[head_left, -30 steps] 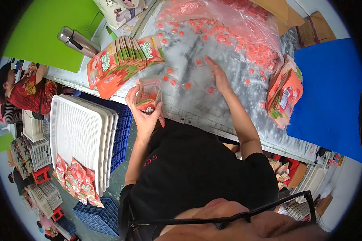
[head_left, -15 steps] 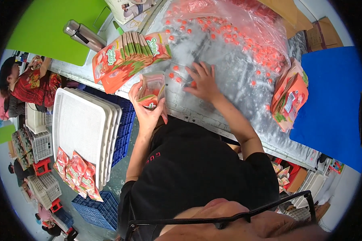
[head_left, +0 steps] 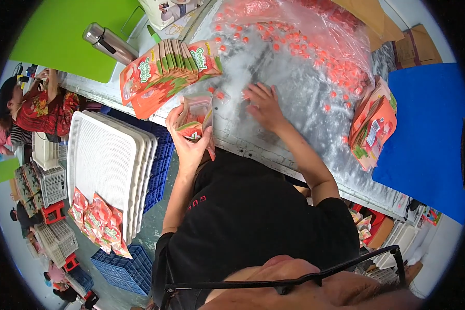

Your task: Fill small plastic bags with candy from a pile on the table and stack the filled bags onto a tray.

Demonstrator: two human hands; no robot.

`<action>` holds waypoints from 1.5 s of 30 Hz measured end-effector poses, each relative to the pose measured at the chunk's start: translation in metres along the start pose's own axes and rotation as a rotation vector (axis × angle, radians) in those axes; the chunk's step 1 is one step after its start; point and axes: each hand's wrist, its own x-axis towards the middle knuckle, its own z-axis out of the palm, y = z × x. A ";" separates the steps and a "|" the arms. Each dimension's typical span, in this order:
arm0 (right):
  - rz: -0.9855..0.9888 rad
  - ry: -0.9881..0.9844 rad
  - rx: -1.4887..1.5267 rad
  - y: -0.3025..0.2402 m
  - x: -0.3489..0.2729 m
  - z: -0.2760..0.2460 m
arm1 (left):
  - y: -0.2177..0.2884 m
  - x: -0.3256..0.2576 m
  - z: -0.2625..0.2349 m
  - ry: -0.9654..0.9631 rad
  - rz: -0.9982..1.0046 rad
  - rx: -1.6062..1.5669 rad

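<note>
My left hand [head_left: 188, 150] grips an open red and green pouch [head_left: 197, 109] at the table's near edge, its mouth facing up. A few red pieces show inside it. To its right my right hand [head_left: 266, 108] is over the grey tabletop, fingers stretched and apart, slightly blurred. By its fingertips is a smeared reddish piece; whether the fingers touch it I cannot make out. Small red wrapped candies [head_left: 220, 95] lie between that hand and the pouch. Beyond my left hand fans a stack of flat pouches [head_left: 165, 77].
A large clear plastic bag [head_left: 341, 41] spills many candies over the far right. More pouches [head_left: 373, 126] lie beside a blue board [head_left: 423, 134]. A steel flask [head_left: 110, 44] stands at the back left. Stacked white trays [head_left: 103, 150] hold filled pouches [head_left: 99, 219]. A co-worker [head_left: 44, 108] is at far left.
My right hand has shifted slightly, and the loose candies near it have moved left toward the pouch. My left hand keeps the pouch in place.
</note>
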 end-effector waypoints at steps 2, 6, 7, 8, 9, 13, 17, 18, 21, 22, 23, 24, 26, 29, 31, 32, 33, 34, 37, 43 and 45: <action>0.031 0.036 0.187 0.018 -0.006 -0.006 | 0.001 0.000 -0.001 0.006 -0.002 -0.002; 0.410 0.217 1.065 0.029 -0.011 -0.037 | -0.005 -0.002 -0.002 0.016 -0.024 -0.010; 0.398 0.201 1.012 0.030 -0.013 -0.040 | -0.005 -0.002 -0.002 0.012 -0.023 -0.012; 0.399 0.204 1.010 0.030 -0.015 -0.040 | -0.005 -0.002 -0.002 0.011 -0.035 -0.028; 0.383 0.187 0.885 0.027 -0.017 -0.041 | -0.005 -0.002 -0.002 0.009 -0.047 -0.043; 0.303 0.184 0.529 0.002 -0.007 -0.050 | -0.002 -0.002 -0.006 0.009 -0.029 0.040; 0.026 0.145 0.088 -0.010 0.012 -0.028 | -0.004 -0.002 -0.006 0.018 -0.046 -0.013; -0.126 0.093 0.034 -0.026 0.021 -0.025 | -0.006 -0.003 -0.006 0.019 -0.059 -0.027; -0.295 -0.015 -0.062 -0.058 0.035 -0.002 | -0.008 -0.002 -0.009 0.031 -0.050 0.004; -0.309 -0.075 -0.106 -0.061 0.037 0.003 | -0.008 -0.003 -0.009 0.031 -0.046 0.005; -0.308 -0.071 -0.107 -0.059 0.037 0.005 | -0.007 -0.003 -0.008 0.036 -0.060 -0.017; -0.315 -0.110 -0.140 -0.058 0.037 0.007 | -0.007 -0.004 -0.009 0.045 -0.077 -0.037; -0.318 -0.148 -0.176 -0.053 0.035 0.006 | -0.006 -0.003 -0.011 0.035 -0.073 -0.030; -0.263 -0.235 -0.190 -0.041 0.025 -0.010 | -0.010 -0.004 -0.012 0.037 -0.074 -0.037; -0.243 -0.202 -0.055 -0.029 0.017 -0.029 | -0.011 -0.004 -0.011 0.048 -0.076 -0.051; -0.244 -0.207 -0.056 -0.025 0.011 -0.038 | -0.009 -0.003 -0.011 0.048 -0.072 -0.036; -0.181 -0.128 -0.084 -0.023 0.004 -0.046 | -0.008 -0.002 -0.011 0.046 -0.067 -0.020; -0.119 -0.050 -0.111 -0.023 -0.001 -0.050 | -0.009 -0.002 -0.009 0.047 -0.069 -0.021; -0.198 -0.226 -0.221 -0.027 -0.005 -0.040 | -0.006 0.001 -0.004 0.017 -0.046 -0.009; -0.369 -0.116 -0.149 -0.028 0.014 -0.014 | 0.005 0.001 0.004 -0.001 0.013 -0.020; -0.372 -0.101 -0.133 -0.025 0.013 -0.007 | 0.005 0.001 0.007 -0.004 0.034 -0.025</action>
